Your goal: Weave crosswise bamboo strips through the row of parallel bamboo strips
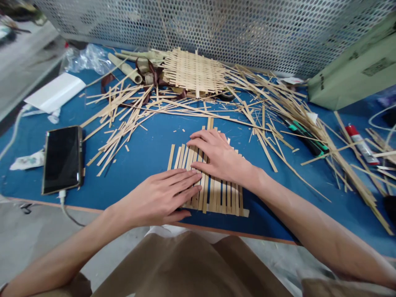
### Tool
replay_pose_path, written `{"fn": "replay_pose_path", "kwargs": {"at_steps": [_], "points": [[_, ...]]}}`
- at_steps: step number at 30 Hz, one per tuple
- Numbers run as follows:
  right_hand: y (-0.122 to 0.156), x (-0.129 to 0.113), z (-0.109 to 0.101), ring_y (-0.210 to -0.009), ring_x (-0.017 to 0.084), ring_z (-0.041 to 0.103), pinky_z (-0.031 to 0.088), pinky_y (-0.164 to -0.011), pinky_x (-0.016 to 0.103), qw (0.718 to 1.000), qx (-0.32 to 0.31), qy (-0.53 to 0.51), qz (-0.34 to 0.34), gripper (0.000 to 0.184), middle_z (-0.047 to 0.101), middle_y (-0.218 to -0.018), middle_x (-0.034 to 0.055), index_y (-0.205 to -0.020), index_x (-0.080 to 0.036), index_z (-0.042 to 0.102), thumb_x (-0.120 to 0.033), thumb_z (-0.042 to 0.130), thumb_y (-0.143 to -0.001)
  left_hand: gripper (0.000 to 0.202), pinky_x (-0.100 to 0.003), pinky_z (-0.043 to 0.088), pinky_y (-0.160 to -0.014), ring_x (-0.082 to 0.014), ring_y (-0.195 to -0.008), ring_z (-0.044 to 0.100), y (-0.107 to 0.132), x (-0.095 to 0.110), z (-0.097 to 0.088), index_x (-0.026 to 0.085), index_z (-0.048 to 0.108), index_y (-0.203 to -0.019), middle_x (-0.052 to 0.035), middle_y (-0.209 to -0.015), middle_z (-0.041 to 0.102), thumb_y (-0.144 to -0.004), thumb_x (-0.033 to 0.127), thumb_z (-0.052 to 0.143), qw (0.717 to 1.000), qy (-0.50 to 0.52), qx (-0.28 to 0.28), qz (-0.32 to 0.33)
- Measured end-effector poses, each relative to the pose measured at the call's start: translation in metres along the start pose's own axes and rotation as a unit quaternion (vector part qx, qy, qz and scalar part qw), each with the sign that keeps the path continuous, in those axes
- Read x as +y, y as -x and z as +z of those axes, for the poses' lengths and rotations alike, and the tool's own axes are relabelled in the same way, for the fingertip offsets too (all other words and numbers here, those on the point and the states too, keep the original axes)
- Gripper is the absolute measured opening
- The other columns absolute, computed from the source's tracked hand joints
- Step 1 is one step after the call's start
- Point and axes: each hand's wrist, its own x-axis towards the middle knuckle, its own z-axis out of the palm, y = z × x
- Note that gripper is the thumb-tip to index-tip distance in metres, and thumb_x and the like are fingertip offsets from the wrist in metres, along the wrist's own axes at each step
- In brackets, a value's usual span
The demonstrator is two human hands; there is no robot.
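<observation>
A small mat of pale bamboo strips [221,196] lies on the blue table [148,148] near its front edge. My left hand [161,198] rests flat on the mat's left part, fingers stretched out and pointing right. My right hand [218,156] lies flat across the mat's upper middle, fingers spread and pointing left. Both palms press on the strips and hold nothing. The hands hide the middle of the mat.
A larger woven bamboo panel [194,72] and a heap of loose strips [278,107] fill the back and right. A phone [62,159] on a cable lies at left, a white box [55,93] behind it. A green-handled knife [306,138], a red-capped tube [359,142], a cardboard box [355,70].
</observation>
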Motion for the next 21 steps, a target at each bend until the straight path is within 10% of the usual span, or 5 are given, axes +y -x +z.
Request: {"fn": "replay_pose_path", "kwargs": {"at_steps": [12,21], "points": [[0.038,0.007,-0.056,-0.145,0.043,0.062,0.048,-0.122,0.069,0.993,0.111,0.031,0.024,0.038,0.069,-0.153,0.0167,-0.143,-0.023,0.067,-0.037,0.072,-0.108,0.055,-0.038,0.045,-0.139,-0.0230,-0.150,0.069,0.001,0.000,0.001,0.011,0.070,-0.151,-0.0081,-0.163,0.069,-0.118,0.053,0.058,0.999,0.032,-0.006,0.008],[0.078,0.006,-0.043,-0.139,0.042,0.066,0.051,-0.120,0.071,0.990,0.104,0.008,0.091,0.032,0.072,-0.148,0.0143,-0.138,-0.032,0.068,-0.029,0.070,-0.106,0.061,-0.040,0.045,-0.140,-0.0252,-0.157,0.063,0.006,0.002,-0.004,0.012,0.065,-0.158,-0.0104,-0.167,0.064,-0.117,0.056,0.060,0.998,0.048,-0.039,0.000]]}}
